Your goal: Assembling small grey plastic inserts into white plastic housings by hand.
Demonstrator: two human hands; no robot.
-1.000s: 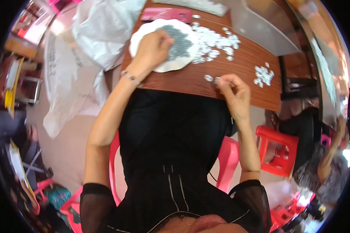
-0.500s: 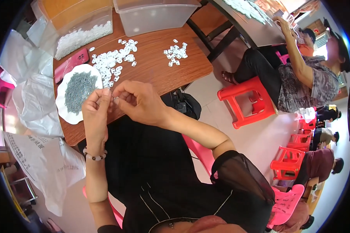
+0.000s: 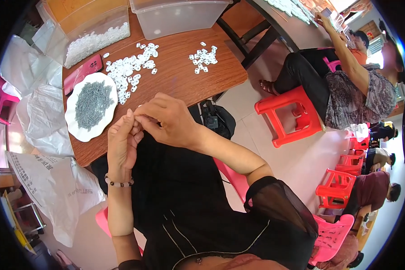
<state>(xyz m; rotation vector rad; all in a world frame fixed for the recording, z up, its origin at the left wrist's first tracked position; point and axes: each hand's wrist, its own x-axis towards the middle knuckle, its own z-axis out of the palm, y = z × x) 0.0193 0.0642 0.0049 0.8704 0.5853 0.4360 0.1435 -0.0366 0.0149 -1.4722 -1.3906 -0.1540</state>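
Meeting at the fingertips: left hand [image 3: 123, 144] and right hand [image 3: 171, 123] tip to tip over the near edge of the table [image 3: 171, 76], probably to bring both pinches to one small spot in plain sight.

Left hand: narrow, thumb upright beside curled fingers, perhaps as the steady side; contents too small or hidden, cannot tell.

Right hand: narrow, thumb and forefinger drawn toward the left fingertips, back of the hand toward the camera and so screening the contact; cannot tell of anything held.

Grey pieces [image 3: 92, 105]: small, slender, heaped on the scalloped plate [image 3: 87, 134], just beyond the left hand; the rim likely useful against rolling or scattering.

White pieces [image 3: 121, 72]: loose in a patch just beside the plate, spread thin at the far end, seemingly for picking up singly within a short reach.

Smaller cluster [image 3: 204, 58]: similar white bits, well apart to the right, perhaps for keeping separate from the main patch.

Clear box [image 3: 105, 28]: at the far left of the table, part-filled with more white bits, apparently as bulk stock away from the working edge.

Pink phone [image 3: 83, 74]: flat between plate and box, aside from both hands.
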